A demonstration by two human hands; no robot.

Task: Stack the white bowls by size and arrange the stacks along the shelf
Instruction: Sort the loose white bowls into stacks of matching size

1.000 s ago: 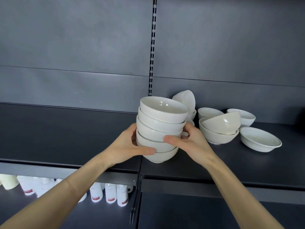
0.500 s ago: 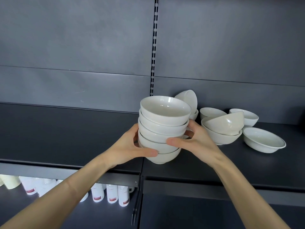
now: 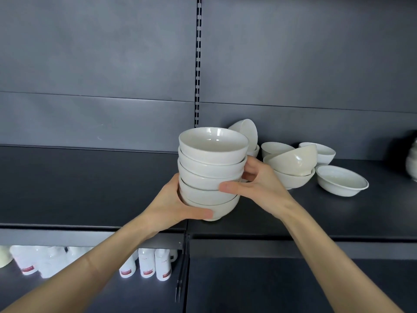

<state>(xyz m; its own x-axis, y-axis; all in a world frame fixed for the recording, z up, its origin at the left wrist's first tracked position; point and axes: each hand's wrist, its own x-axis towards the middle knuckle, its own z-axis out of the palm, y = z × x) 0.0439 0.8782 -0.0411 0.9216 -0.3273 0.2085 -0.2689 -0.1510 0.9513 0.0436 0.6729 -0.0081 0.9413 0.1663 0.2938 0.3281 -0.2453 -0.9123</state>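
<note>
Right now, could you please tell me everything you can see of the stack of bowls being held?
The stack of bowls is five glossy white bowls, ceramic by the look, nested upright, slightly uneven, the top one empty. It is near the front of the dark shelf; whether it rests there I cannot tell. The left hand grips its base, the right hand its middle.

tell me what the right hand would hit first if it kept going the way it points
The stack of bowls, which the right hand grips from the right. Behind that probably the tilted bowl, though depth is unclear.
</note>
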